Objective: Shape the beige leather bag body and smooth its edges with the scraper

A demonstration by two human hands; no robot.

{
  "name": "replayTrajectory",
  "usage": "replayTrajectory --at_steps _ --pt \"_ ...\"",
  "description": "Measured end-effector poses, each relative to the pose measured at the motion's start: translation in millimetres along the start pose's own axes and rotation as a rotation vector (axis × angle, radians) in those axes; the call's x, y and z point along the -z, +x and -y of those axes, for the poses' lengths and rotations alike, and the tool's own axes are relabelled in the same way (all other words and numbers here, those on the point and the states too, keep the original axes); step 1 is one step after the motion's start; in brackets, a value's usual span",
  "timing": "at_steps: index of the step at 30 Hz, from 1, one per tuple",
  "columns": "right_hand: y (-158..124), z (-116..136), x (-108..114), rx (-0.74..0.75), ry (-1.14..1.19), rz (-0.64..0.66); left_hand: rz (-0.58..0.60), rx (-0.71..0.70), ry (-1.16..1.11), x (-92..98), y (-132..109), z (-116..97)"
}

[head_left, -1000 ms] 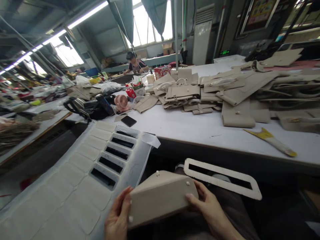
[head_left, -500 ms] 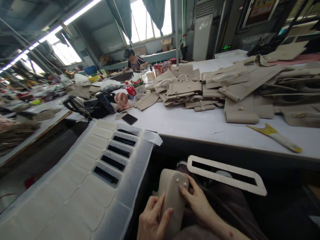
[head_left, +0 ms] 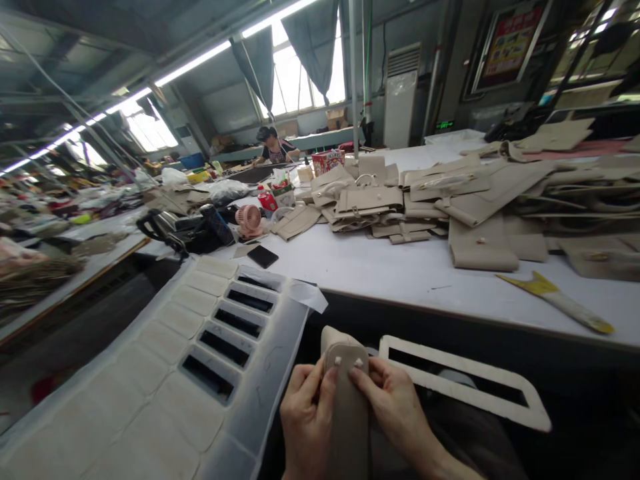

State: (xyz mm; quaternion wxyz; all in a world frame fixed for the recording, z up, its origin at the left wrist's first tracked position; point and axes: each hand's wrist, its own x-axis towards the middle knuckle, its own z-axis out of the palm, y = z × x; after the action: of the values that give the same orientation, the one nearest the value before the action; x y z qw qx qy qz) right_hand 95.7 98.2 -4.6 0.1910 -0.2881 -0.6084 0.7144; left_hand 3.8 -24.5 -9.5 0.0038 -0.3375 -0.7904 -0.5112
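Observation:
A beige bag piece (head_left: pixel 349 413) with a rounded end and two small pale studs stands in front of me, over my lap. My left hand (head_left: pixel 307 417) grips its left edge, the thumb pressed just below the left stud. On the opposite edge my right hand (head_left: pixel 393 400) pinches the piece, its thumb beside the right stud. Fingers behind the piece are partly hidden. Just right of my right hand lies a long whitish frame (head_left: pixel 465 380) with a slot through it.
To the left, a translucent sheet (head_left: pixel 270 373) carries rows of pale rounded panels (head_left: pixel 165 340) and slotted frames. Beige bag parts (head_left: pixel 480 207) are heaped on the white table (head_left: pixel 360 267), with a yellow-ended tool (head_left: pixel 560 300), a black phone-like slab (head_left: pixel 263 257) and a pink fan (head_left: pixel 249 220). A person (head_left: pixel 275 148) sits farther back.
The bag piece has turned so its studded end faces me more squarely. My left hand has moved up to beside the studs. The camera view has tilted up slightly.

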Motion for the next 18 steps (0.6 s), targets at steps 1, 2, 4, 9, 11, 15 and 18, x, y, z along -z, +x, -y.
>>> replayTrajectory --at_steps 1,2,4,9,11,15,18 --pt "-1 1 1 0.007 -0.036 -0.015 0.008 -0.01 0.009 -1.7 4 -3" --pt "-1 3 1 0.015 -0.068 -0.033 0.015 -0.018 0.012 -3.4 8 -5" --pt "-2 6 4 0.036 -0.147 -0.072 0.02 -0.027 -0.003 -7.2 11 -7" --pt "-3 14 11 0.111 -0.328 -0.127 -0.009 0.018 -0.089 -16.2 9 -7" --pt "-4 17 13 0.111 -0.34 -0.127 -0.004 0.058 -0.139 -18.8 8 -9" --pt "-9 21 18 0.113 -0.278 -0.116 0.018 0.144 -0.217 -20.8 5 -15" --pt "-11 21 21 0.157 -0.23 -0.103 0.019 0.162 -0.237 -21.5 2 -17"
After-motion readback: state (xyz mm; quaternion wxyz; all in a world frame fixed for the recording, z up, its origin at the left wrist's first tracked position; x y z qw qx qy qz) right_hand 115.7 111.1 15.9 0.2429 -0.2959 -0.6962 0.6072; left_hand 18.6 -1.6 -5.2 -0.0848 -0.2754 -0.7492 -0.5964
